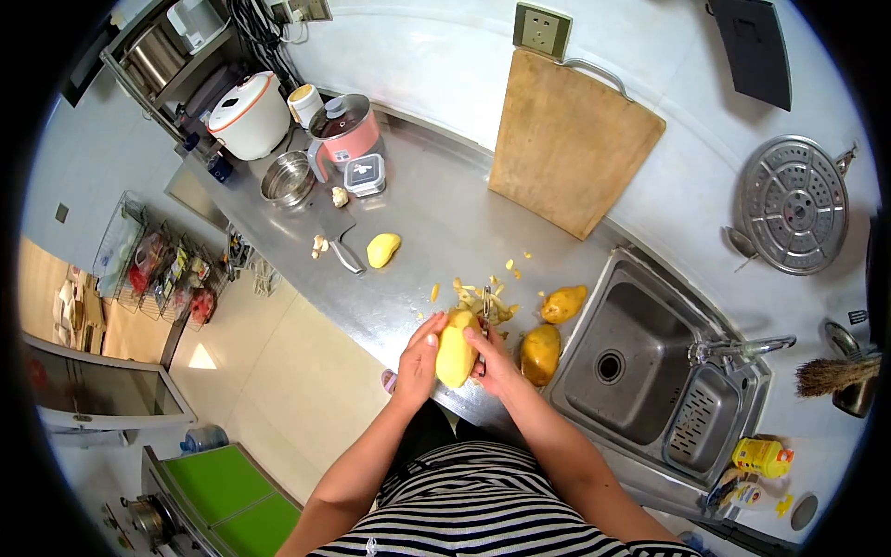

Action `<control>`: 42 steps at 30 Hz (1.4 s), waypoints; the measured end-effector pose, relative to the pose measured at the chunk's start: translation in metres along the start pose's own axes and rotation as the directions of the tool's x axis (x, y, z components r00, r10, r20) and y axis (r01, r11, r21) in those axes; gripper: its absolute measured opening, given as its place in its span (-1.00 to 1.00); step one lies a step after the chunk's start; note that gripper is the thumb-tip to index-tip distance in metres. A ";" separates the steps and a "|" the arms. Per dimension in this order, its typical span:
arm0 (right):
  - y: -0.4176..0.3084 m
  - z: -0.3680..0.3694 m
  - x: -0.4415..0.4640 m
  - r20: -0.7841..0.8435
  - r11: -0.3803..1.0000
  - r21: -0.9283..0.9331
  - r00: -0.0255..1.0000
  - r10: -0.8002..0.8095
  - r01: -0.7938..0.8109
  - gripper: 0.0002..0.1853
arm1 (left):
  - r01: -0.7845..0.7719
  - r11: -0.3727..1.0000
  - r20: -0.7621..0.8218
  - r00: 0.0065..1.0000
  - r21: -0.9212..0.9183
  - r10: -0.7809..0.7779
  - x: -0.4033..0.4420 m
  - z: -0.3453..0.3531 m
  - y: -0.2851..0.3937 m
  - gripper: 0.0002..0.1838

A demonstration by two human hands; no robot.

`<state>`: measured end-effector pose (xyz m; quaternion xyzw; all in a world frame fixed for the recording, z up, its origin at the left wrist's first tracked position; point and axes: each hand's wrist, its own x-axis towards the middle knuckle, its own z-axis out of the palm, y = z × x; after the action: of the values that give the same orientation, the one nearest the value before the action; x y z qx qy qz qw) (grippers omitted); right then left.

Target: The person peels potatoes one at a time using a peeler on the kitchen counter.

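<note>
Potato (456,350): elongated, rounded ends; the surface in sight is pale yellow and peeled. Held, not set down, just off view centre toward 6 o'clock; long axis runs roughly 12 to 6 o'clock. Sides partly covered by fingers. Peeler (486,303): slim, metallic, at the potato's 1 o'clock; its exposed end points to 12 o'clock. Lower part hidden in the grip. Contact between blade and potato cannot be determined.
</note>
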<state>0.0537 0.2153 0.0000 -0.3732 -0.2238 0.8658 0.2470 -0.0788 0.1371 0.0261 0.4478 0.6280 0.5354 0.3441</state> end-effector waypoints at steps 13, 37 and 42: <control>-0.013 -0.008 -0.007 0.121 0.533 -0.792 0.932 -0.342 0.298 -0.47 | 0.561 0.610 0.259 0.818 -0.560 -0.514 -0.008 -0.005 0.010 -0.07; -0.027 -0.016 0.009 0.020 -0.052 -0.999 0.969 -0.246 0.007 -0.57 | 0.583 0.685 0.178 0.803 -0.437 -0.569 -0.015 -0.018 0.007 -0.05; -0.024 0.019 -0.025 0.124 -0.085 -0.991 0.969 -0.216 0.107 -0.60 | 0.636 0.564 0.199 0.738 -0.527 -0.645 -0.009 -0.021 0.010 -0.09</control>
<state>0.0606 0.2147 0.0390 -0.4371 -0.8159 0.3784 0.0076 -0.0925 0.1214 0.0394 0.0631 0.5623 0.5375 0.6252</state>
